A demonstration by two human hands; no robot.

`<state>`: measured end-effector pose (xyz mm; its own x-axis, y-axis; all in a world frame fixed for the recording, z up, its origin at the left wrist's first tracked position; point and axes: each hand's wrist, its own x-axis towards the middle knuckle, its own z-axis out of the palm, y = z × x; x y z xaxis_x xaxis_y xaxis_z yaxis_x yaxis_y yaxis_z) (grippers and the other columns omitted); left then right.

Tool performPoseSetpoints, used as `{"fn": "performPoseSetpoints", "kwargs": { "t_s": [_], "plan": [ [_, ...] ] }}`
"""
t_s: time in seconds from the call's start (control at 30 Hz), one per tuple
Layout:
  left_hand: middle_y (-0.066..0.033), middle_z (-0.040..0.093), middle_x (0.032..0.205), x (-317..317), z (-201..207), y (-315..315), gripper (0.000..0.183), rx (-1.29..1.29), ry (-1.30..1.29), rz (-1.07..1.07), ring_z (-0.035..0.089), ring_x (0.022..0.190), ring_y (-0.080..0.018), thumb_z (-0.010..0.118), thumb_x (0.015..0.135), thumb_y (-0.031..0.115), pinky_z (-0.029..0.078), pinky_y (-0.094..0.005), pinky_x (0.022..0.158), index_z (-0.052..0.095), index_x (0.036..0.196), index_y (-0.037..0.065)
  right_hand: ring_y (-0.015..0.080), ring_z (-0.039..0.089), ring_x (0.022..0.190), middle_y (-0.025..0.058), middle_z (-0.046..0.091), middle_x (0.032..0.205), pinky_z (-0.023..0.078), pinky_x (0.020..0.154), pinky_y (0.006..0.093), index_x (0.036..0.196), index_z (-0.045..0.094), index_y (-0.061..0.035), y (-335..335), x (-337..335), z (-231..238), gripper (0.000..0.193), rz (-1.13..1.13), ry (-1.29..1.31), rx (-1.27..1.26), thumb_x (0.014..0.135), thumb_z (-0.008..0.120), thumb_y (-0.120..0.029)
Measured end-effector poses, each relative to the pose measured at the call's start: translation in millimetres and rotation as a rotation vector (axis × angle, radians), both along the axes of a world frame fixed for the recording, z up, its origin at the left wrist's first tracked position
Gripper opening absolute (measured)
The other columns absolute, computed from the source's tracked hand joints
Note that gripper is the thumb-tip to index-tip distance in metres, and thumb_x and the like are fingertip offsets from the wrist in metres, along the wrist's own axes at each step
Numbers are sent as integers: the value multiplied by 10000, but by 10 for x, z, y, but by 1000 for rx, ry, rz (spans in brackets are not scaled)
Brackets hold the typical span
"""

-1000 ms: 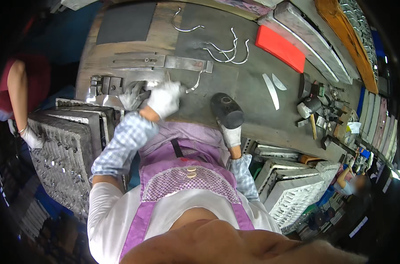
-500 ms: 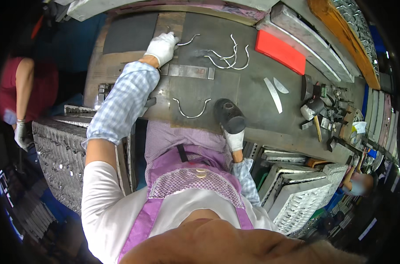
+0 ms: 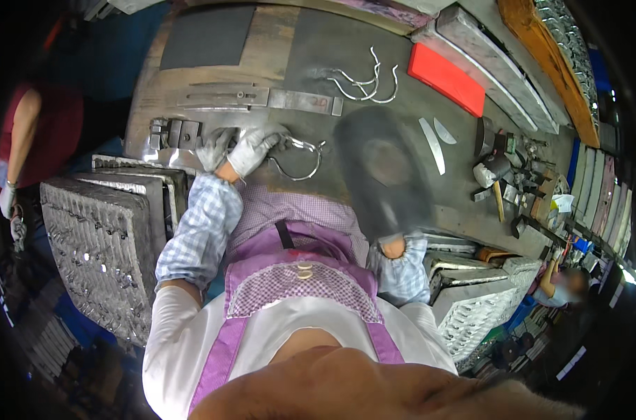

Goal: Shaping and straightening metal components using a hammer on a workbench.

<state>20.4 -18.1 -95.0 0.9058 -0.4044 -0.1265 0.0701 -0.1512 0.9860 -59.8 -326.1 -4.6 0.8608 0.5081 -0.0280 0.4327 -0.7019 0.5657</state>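
Observation:
My left hand [image 3: 253,148], in a white glove, is closed on the end of a bent metal rod [image 3: 306,144] near the table's front edge. Just below it lies a second curved rod [image 3: 297,176]; the two look close together, and I cannot tell if they touch. A grey, crumpled, glove-like piece [image 3: 216,148] is beside that hand. On the right, a dark mallet [image 3: 381,164] is raised and smeared by motion. It hides my right hand, of which the bare wrist [image 3: 393,248] shows below it; the mallet moves with that arm.
Several bent rods [image 3: 374,87] lie farther back, beside a red block [image 3: 446,78]. A flat metal bar [image 3: 300,102] crosses the table. Two thin pale blades [image 3: 433,145] and a small hammer [image 3: 496,175] are at right. Metal blocks [image 3: 174,133] sit at left. Another person [image 3: 34,140] stands at far left.
My left hand has come back from the far side of the table with a bent rod, toward the rod at the front edge. The mallet has risen from the table.

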Motion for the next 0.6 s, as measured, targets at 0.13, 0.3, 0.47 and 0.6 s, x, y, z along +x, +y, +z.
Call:
{"fn": "performPoseSetpoints", "kwargs": {
  "t_s": [0.13,0.3,0.47,0.6],
  "plan": [
    [-110,664,992,21,212,-222,184,92,-123,93,645,860,-209,529,923,47,522,-316,740,640,1064,9,318,617,956,160,647,1037,486,840,405,1080,618,-5,-25,24,1,351,-202,288,1031,771,695,-154],
    [-103,612,950,177,360,-469,227,731,-656,118,622,864,-284,562,744,47,519,-400,724,638,954,85,329,575,1067,189,595,1151,447,930,404,1203,529,13,-226,-251,-468,599,-850,546,1437,718,788,-226],
    [-71,566,795,266,248,-418,206,974,-648,-219,596,787,-266,555,714,61,504,-402,683,627,896,124,291,543,1175,190,563,1257,428,997,370,1300,448,49,-190,-497,-1129,766,-828,540,1278,727,819,-299],
    [-81,612,860,231,192,-381,222,928,-693,-192,611,803,-290,569,749,74,512,-384,699,640,956,111,266,575,1125,172,607,1188,453,962,353,1239,513,33,-192,-372,-1001,635,-943,533,1366,756,796,-268]
  ]
}}
